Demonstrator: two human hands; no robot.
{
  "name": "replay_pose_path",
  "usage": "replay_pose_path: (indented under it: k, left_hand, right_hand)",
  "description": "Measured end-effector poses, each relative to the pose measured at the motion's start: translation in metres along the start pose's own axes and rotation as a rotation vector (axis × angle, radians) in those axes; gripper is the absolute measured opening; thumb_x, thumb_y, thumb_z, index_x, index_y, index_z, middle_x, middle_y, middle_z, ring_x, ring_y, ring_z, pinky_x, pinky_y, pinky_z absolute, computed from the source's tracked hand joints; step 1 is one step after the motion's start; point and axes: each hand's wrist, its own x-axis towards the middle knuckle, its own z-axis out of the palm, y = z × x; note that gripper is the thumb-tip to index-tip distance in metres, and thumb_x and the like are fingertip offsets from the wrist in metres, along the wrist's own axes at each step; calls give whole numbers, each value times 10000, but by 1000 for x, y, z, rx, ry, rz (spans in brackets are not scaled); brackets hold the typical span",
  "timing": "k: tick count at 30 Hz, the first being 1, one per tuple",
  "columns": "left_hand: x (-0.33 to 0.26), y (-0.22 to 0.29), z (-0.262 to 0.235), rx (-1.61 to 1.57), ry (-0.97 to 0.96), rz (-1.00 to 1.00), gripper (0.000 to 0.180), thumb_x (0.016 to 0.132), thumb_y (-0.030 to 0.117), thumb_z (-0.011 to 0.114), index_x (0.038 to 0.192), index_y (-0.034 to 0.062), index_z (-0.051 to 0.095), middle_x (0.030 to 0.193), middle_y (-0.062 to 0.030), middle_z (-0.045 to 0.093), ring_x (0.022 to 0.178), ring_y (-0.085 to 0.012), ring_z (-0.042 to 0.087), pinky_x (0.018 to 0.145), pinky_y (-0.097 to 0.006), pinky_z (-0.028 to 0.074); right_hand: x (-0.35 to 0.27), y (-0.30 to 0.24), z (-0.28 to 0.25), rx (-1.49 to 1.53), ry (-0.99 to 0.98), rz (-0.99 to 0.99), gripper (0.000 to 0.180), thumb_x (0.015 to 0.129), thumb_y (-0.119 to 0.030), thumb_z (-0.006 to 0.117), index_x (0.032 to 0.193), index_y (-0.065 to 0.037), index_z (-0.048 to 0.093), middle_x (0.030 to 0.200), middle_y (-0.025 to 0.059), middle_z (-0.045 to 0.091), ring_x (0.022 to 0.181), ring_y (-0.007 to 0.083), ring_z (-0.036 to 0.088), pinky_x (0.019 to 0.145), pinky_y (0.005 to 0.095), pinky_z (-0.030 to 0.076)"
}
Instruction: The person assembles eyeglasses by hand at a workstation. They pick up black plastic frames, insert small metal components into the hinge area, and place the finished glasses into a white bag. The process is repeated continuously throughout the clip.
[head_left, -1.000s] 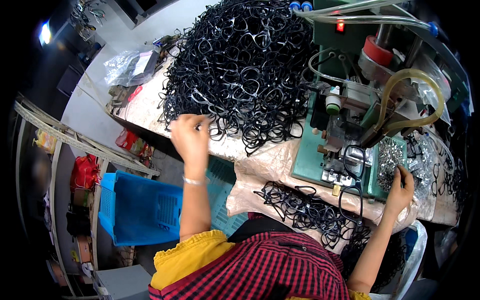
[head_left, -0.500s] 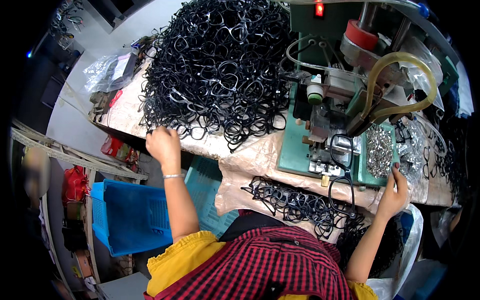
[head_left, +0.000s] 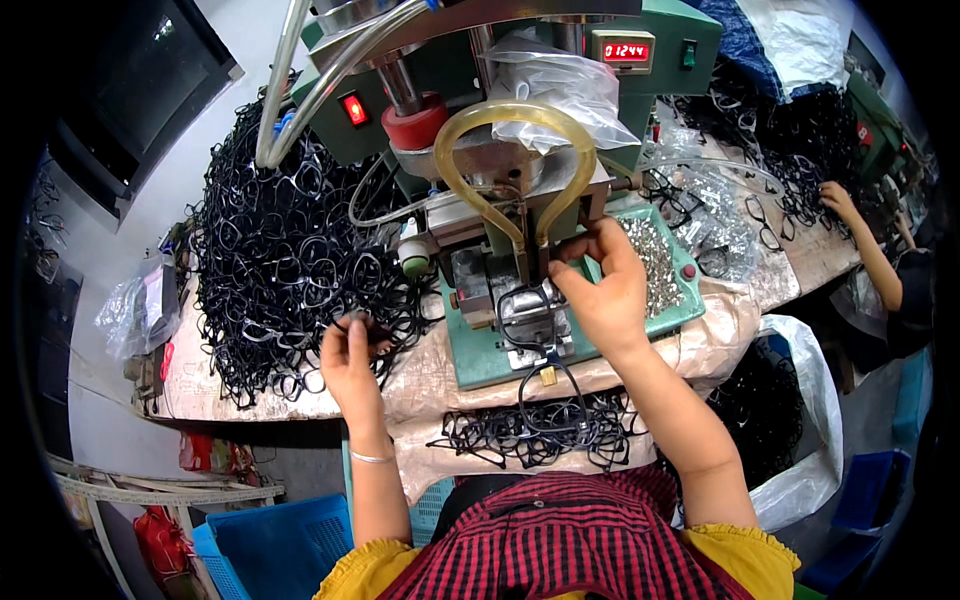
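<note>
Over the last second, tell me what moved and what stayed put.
The right hand came up from the tray of small metal parts to the middle of the green machine, by the frame seated there. The left hand drew back to the near edge of the frame pile, pinching a black frame. The pile and the finished frames stayed.

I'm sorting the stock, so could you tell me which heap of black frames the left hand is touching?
The left hand touches the big pile left of the green machine, not the smaller heap at the table's front edge.
</note>
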Motion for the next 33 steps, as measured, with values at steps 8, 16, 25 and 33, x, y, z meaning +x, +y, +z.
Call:
replay_pose_path:
  k: [8,16,25,33]
  left_hand:
    - [-7,38,39,-235,-8,64,119,1030,211,544,980,103,542,840,-24,628,681,-83,573,573,-195,449]
    - [-30,100,50,-134,-361,866,124,957,171,605,1022,68,626,1022,-150,678,837,-254,664,719,-390,571]
    - [-24,64,90,261,-827,1102,221,736,163,736,953,128,742,1092,-29,723,684,-242,563,856,-444,521]
    - [-37,56,92,142,-808,993,365,693,94,707,1055,147,711,1141,-2,680,833,-248,547,1061,-522,413]
  right_hand:
    - [-9,-4,0,79,54,74,526,780,15,694,1262,49,485,811,45,651,822,103,603,852,240,443]
    - [-16,-32,2,69,-76,35,544,820,10,658,1334,27,483,947,84,668,970,149,621,947,305,447]
    - [-17,76,-95,-1088,54,-82,245,778,-142,750,1005,-52,724,1331,225,570,1326,404,446,1115,473,340]
    - [-20,99,-118,-881,141,-75,139,854,-84,692,978,-22,709,1274,193,616,1164,343,591,990,378,462]
